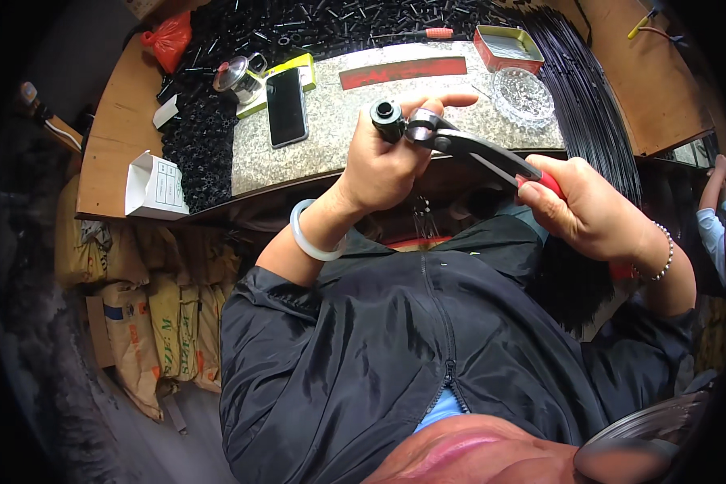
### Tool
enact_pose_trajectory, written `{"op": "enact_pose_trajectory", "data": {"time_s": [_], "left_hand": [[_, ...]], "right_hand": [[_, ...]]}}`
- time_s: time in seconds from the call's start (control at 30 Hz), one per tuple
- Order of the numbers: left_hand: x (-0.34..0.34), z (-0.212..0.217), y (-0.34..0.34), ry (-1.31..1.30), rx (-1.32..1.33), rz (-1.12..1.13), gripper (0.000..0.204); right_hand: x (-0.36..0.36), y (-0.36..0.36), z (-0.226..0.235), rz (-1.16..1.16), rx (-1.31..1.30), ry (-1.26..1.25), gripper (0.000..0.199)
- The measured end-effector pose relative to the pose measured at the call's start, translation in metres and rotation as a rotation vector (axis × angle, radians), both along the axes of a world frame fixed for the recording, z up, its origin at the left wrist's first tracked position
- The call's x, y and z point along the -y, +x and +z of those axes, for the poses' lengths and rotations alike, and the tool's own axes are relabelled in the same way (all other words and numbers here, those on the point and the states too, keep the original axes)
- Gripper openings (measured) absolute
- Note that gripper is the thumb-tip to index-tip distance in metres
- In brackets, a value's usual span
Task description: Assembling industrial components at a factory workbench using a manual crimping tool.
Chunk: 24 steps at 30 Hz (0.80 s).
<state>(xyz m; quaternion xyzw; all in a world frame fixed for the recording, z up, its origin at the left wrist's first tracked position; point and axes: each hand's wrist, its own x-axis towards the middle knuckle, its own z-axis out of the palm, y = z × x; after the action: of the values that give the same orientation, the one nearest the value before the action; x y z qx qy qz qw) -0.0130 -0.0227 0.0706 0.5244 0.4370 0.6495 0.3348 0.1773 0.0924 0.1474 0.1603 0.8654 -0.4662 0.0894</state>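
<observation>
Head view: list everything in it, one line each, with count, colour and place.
black tube piece: one, black, in left hand fingertips
pliers: one, grey jaws, red handles, jaws at the tube piece
phone: one, black, on stone slab
stone slab: one, speckled grey, on the bench
red strip: one, red, far side of slab
tin: one, red, open, slab's right end
ashtray: one, clear glass, by the tin
small black parts: a heap, too many to count, left of and behind slab
white box: one, open, bench's left edge
sacks: several, yellowish, under the bench
left hand: holds tube piece
right hand: grips pliers handles
</observation>
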Motion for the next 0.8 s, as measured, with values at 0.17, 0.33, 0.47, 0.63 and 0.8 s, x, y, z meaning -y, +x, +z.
{"op": "enact_pose_trajectory", "data": {"time_s": [0.17,0.33,0.47,0.63,0.8], "left_hand": [[0.000,-0.004,0.003,0.009,0.089,-0.017,0.048],[0.001,-0.007,0.006,0.098,0.062,0.026,0.038],[-0.002,-0.008,0.008,0.108,0.072,0.061,0.041],[-0.002,-0.006,0.010,0.070,0.037,0.117,0.034],[-0.004,-0.001,0.016,0.096,0.016,0.182,0.032]], "right_hand": [[0.002,0.001,-0.002,-0.004,0.015,-0.074,0.028],[0.003,0.003,-0.002,-0.024,0.121,-0.207,0.029],[0.005,0.007,-0.007,-0.028,-0.033,-0.313,0.033],[0.000,0.006,0.000,0.034,-0.026,-0.215,0.034],[-0.002,0.008,0.004,0.062,-0.031,-0.166,0.034]]}}
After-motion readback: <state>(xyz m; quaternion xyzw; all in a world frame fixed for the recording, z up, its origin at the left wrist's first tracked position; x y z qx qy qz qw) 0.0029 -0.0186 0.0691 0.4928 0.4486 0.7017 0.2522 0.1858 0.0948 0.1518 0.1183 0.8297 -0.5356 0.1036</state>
